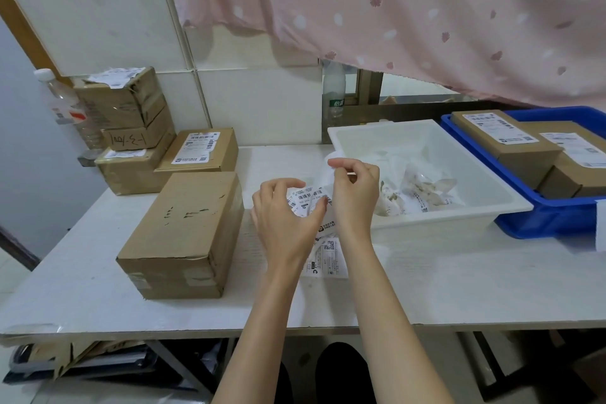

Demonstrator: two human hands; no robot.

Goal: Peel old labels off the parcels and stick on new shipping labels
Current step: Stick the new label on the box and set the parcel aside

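Observation:
A white shipping label [306,198] with barcodes is held above the table between both hands. My left hand [283,216] grips its lower left part. My right hand [354,188] pinches a white strip of backing paper [329,169] that curls up from the label. A bare cardboard parcel [187,233] with no label on top lies on the table just left of my hands. More printed labels [328,261] lie flat on the table under my wrists.
A white tray [459,213] holding crumpled peeled labels sits to the right. Beyond it a blue bin [524,226] holds labelled boxes. Stacked parcels [131,128] and a labelled box [200,151] stand at the back left. A pink curtain hangs overhead.

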